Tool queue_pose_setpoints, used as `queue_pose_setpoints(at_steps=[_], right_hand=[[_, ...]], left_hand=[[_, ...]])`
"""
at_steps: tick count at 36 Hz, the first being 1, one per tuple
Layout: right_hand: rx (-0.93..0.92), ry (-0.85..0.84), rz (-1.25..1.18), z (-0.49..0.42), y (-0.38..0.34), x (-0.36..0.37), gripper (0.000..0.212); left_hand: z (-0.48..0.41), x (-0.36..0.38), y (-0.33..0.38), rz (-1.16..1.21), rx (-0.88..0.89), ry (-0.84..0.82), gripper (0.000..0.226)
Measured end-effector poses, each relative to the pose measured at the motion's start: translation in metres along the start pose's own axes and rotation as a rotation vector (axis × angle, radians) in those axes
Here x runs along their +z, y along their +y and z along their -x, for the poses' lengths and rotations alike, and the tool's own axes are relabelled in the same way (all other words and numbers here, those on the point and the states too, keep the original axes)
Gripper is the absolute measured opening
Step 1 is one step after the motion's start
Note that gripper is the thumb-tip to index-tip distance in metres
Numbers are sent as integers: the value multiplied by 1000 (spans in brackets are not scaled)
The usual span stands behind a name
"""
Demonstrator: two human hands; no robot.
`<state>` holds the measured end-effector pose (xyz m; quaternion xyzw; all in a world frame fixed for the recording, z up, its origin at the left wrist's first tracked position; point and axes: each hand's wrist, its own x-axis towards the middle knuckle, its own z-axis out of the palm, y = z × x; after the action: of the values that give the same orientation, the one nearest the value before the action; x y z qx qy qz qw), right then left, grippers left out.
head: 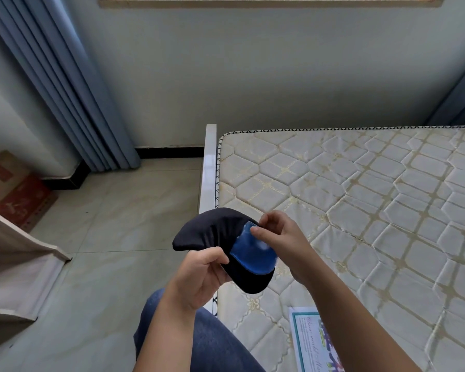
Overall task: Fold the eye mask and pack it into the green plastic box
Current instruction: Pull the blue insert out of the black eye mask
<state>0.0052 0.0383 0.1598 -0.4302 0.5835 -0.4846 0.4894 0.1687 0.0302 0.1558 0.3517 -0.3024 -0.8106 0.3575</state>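
While the thumb and curled fingers (pixel 266 220) of the right hand (pixel 281 236) pinch the blue patch (pixel 253 255), the left hand (pixel 199 276) grips the dark eye mask (pixel 212 228) from below, thumb pressed on top. The mask hangs bent in an arc at centre frame, above the white bed rail (pixel 209 167). A quilted mattress (pixel 373 197) spreads right, with a printed leaflet (pixel 313 340) lying at the bottom edge.

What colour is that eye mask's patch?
Bright blue patch on the black fabric eye mask; head view.
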Motion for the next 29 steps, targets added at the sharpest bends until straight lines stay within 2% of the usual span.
queue_pose_setpoints(at_steps=[4,8,13,17,19,23,26,29], right_hand=[[26,-65,3,1,0,0,17],[-4,-154,11,2,-1,0,11],[-35,-183,-66,1,0,0,17],[-42,-221,-35,1,-1,-4,15],[-30,-248,13,1,-1,-4,14],[16,-251,43,3,1,-2,4],[68,-241,46,4,3,0,23],[75,-227,-9,5,0,3,24]], left_hand=[[0,3,-1,-57,0,11,29],[-1,2,0,-146,9,63,18],[-5,1,3,-217,102,151,23],[-8,0,7,-18,170,304,25],[-7,2,9,103,187,324,18],[-8,7,10,174,206,327,21],[-8,11,9,205,219,306,26],[-9,13,9,222,217,283,21]])
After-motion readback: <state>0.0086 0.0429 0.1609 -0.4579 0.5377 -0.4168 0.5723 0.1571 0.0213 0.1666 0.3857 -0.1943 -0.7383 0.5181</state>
